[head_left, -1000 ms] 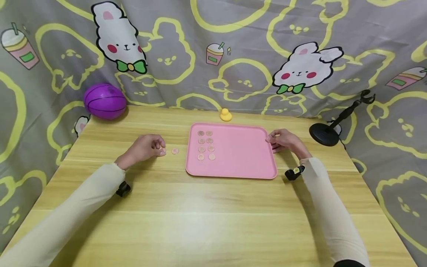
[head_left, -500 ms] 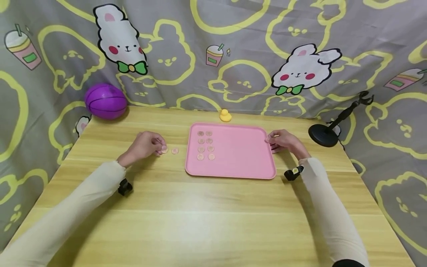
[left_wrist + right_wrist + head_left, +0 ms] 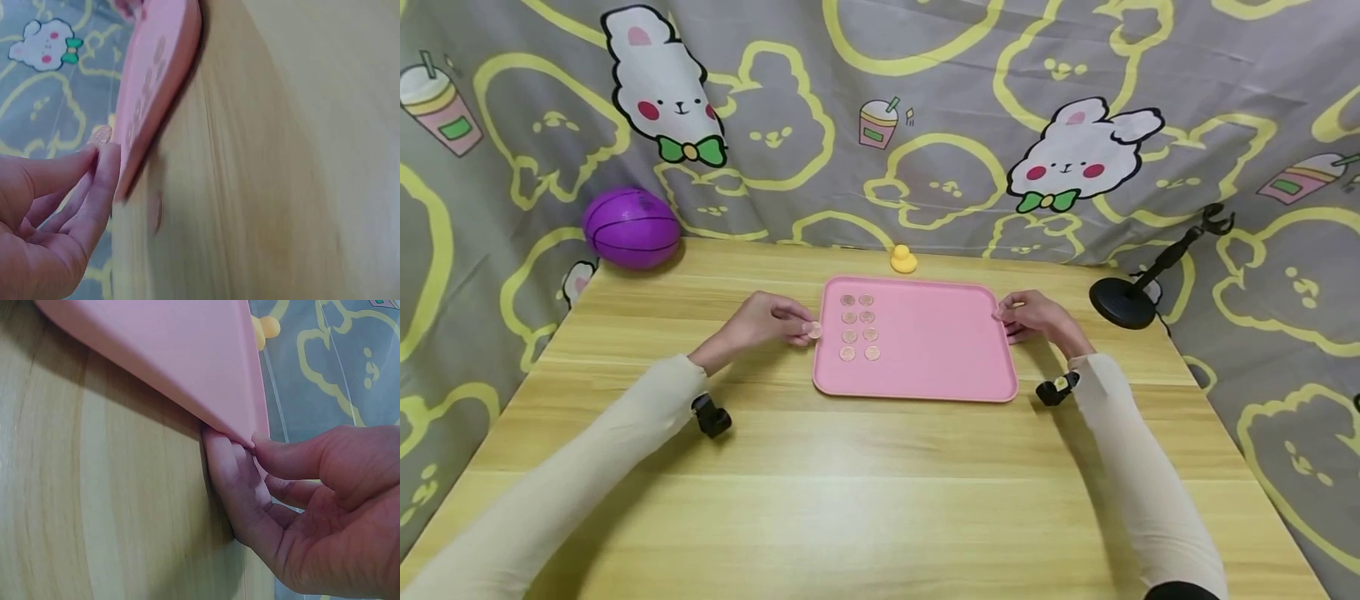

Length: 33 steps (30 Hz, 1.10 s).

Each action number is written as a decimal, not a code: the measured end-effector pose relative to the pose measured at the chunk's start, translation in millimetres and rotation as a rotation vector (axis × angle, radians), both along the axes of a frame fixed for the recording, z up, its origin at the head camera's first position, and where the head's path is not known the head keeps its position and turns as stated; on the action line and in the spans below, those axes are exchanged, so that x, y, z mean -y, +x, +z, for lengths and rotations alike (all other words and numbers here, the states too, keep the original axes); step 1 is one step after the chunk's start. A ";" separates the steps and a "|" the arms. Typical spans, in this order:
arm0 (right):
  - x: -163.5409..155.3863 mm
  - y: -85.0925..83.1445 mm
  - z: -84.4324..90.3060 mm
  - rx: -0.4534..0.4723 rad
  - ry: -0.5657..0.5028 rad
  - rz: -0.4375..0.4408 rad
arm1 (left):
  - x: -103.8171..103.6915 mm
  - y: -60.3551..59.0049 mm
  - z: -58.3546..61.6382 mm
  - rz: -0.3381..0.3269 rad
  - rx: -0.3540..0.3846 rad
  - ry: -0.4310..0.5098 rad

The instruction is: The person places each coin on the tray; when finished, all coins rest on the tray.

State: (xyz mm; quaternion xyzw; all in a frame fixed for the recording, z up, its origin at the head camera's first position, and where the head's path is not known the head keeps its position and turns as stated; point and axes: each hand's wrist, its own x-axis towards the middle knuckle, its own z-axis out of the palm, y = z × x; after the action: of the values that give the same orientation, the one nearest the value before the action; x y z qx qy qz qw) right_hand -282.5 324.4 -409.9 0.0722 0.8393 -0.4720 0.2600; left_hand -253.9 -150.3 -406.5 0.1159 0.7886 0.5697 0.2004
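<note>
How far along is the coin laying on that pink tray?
Eight coins already lie in two columns on the tray. The left hand pinches one more coin right at the tray's left edge, while the right hand grips the right rim. That coin is not yet set down. No other loose coin shows clearly on the table.

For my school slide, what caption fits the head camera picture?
Left hand pinches a coin beside the pink tray; right hand holds its edge.

The light wooden tabletop (image 3: 865, 492) carries a flat pink plastic tray (image 3: 940, 358), a purple ball (image 3: 631, 227), a small yellow rubber duck (image 3: 903, 259) and a black round-based stand (image 3: 1123, 302).
</note>
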 end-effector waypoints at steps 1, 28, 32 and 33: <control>-0.4 0.7 -0.1 -0.004 0.002 0.001 | -4.0 0.7 -0.4 -0.005 0.013 0.013; 1.8 3.6 1.1 -0.012 -0.009 -0.011 | -79.7 23.2 -11.3 -0.269 -0.069 -0.025; 1.9 3.4 0.7 -0.010 -0.013 -0.019 | -84.7 27.5 -12.1 -0.257 -0.100 -0.043; 2.1 3.4 0.8 -0.011 -0.013 -0.018 | -85.4 28.3 -12.3 -0.252 -0.108 -0.052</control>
State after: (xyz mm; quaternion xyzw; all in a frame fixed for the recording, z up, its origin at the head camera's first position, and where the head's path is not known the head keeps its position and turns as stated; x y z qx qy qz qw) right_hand -279.0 322.4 -409.2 0.0754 0.8369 -0.4801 0.2518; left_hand -225.6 -64.9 -418.7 0.2393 0.7919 0.5123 0.2307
